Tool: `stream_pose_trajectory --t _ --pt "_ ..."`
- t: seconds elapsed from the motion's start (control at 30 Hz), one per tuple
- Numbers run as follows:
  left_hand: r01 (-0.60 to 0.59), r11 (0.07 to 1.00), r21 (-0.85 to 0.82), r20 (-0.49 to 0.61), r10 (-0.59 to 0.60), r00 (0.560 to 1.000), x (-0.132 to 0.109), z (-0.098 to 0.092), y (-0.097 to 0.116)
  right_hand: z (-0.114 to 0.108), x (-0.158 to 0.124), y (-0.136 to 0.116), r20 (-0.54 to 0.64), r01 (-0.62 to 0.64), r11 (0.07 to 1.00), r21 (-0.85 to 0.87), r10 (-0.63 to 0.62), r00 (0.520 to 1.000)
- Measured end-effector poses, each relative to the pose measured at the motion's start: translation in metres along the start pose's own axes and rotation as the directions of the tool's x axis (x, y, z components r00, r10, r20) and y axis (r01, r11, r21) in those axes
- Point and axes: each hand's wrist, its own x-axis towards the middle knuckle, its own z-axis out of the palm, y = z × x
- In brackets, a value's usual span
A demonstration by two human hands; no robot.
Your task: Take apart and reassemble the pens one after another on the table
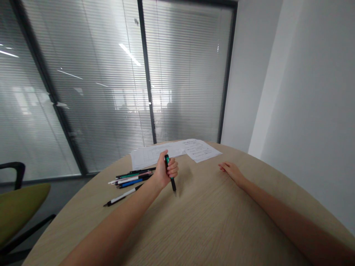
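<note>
My left hand (161, 173) is wrapped round a black and green pen (173, 184) in a fist, thumb up near its top end. The pen is nearly upright, its tip pointing down, close to the tabletop; whether it touches cannot be told. Left of this hand lies a loose pile of several pens (132, 179) in black, white, blue and green. A white pen with black ends (122, 196) lies apart, nearer to me, partly behind my left forearm. My right hand (231, 170) rests on the table with fingers together and loosely curled, nothing visible in them.
Printed paper sheets (202, 150) lie overlapping at the far edge of the round wooden table (199, 221). A green chair (22, 203) with black armrests stands at the left. Beyond are glass panels with blinds (188, 74), and a white wall (310, 92) at the right.
</note>
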Motion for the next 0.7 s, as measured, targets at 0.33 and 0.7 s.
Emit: stream_pose_trajectory --t 0.33,0.7 --pt "-0.075 0.997 -0.029 -0.044 0.074 0.996 0.0 -0.001 -0.002 0.0 0.001 -0.001 0.005 0.034 0.997 -0.065 -0.034 0.999" --pt "-0.255 0.964 -0.078 -0.113 0.245 0.963 0.0 0.007 -0.014 0.021 -0.02 -0.036 0.123 0.246 0.968 -0.052 -0.238 0.963"
